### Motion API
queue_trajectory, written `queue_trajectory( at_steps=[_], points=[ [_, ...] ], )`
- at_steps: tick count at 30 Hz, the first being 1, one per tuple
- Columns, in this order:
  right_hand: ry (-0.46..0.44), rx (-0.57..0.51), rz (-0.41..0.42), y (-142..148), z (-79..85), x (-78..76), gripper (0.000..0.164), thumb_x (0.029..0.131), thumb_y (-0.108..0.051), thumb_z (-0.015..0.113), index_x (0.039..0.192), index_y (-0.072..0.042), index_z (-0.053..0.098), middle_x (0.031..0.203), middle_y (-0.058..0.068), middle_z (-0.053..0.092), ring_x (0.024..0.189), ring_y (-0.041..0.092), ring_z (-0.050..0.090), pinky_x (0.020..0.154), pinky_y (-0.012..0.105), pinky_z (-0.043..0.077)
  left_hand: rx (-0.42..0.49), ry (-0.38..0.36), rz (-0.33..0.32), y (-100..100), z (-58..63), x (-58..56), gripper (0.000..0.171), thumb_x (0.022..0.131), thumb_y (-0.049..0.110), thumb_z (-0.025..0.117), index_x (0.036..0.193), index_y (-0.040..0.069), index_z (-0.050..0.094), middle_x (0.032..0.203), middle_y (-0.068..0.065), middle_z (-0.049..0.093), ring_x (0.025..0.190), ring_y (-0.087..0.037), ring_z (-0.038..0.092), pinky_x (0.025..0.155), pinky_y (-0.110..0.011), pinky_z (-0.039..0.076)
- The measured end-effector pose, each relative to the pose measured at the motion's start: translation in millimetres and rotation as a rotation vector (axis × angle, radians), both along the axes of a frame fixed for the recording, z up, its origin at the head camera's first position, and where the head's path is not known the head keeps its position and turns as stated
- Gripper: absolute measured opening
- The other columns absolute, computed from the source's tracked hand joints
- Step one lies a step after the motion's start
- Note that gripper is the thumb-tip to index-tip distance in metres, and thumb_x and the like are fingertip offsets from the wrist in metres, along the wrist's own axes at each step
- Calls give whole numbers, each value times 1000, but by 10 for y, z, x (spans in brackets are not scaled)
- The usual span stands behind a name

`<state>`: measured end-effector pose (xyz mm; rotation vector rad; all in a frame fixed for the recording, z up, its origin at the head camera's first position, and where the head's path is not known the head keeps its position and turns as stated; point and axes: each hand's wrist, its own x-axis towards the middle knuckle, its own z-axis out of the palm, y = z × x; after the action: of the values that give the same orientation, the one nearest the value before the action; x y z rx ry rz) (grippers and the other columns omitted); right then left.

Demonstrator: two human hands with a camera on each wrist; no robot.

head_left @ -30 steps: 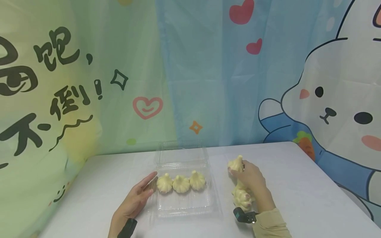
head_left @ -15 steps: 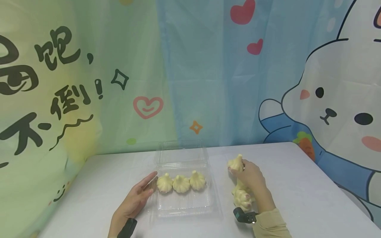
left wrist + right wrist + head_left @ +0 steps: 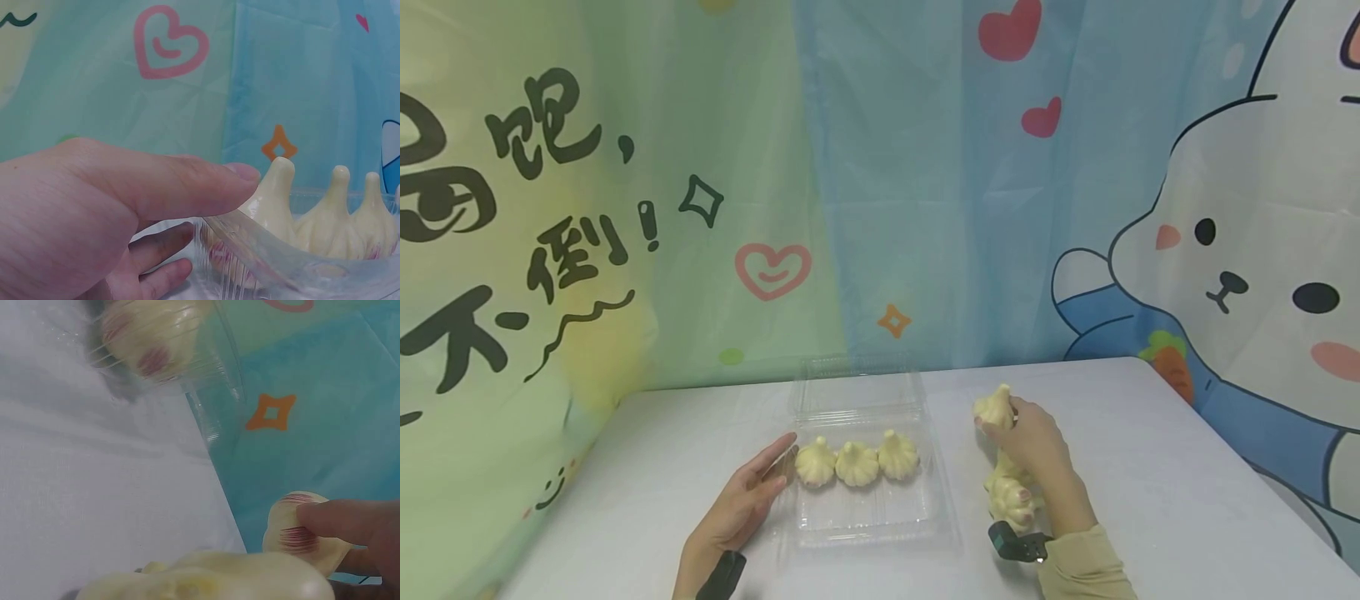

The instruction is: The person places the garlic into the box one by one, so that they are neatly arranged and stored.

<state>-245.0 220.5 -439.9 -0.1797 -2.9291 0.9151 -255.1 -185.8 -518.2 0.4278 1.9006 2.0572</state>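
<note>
In the head view my right hand (image 3: pixel 1033 437) pinches a garlic bulb (image 3: pixel 994 408) between thumb and fingers, its stem pointing up. The right wrist view shows this garlic bulb (image 3: pixel 294 534) with purple streaks under the thumb. Just below that hand lies a knobbly piece of ginger (image 3: pixel 1011 498), partly hidden by the hand and wrist. My left hand (image 3: pixel 741 500) rests against the left side of a clear plastic clamshell box (image 3: pixel 865 532), fingers extended. Its thumb (image 3: pixel 206 184) lies at the rim in the left wrist view. Three garlic bulbs (image 3: pixel 857 463) stand in a row inside the box.
The box's lid (image 3: pixel 857 392) is raised at the back, near the table's far edge. A white cloth covers the table (image 3: pixel 1150 483). Behind it hangs a printed curtain (image 3: pixel 895 208). Dark camera straps (image 3: pixel 1017 543) sit on the wrists.
The garlic bulb in my right hand has risen very slightly. My left hand, the box and the bulbs inside it stay where they were.
</note>
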Motion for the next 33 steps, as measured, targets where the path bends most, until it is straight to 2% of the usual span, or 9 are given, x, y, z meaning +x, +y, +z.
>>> queue_trajectory(
  at_steps=[16, 25, 33],
  points=[
    [-6, -16, 6, -29, 64, -3, 80, 88, -49, 59, 140, 7, 37, 128, 30, 54, 116, 45, 54, 91, 56, 48, 10, -12, 19, 2, -2, 4, 63, 92, 4, 52, 149, 6, 26, 160, -10, 16, 148, -32, 9, 114, -34, 13],
    [8, -39, 30, -70, 115, 31, 79, 88, -49, 60, 140, 7, 38, 132, 29, 52, 119, 45, 51, 96, 56, 46, -5, -6, 22, 4, -8, -8, 63, 92, 5, 53, 149, 6, 26, 159, -10, 17, 148, -33, 9, 115, -36, 12],
    [41, -49, 60, -117, 180, 60, 78, 88, -47, 61, 140, 5, 38, 130, 28, 55, 118, 44, 53, 93, 54, 48, -7, -14, 30, 8, -7, -13, 63, 92, 5, 53, 149, 7, 27, 159, -9, 18, 148, -32, 10, 115, -35, 14]
  ],
)
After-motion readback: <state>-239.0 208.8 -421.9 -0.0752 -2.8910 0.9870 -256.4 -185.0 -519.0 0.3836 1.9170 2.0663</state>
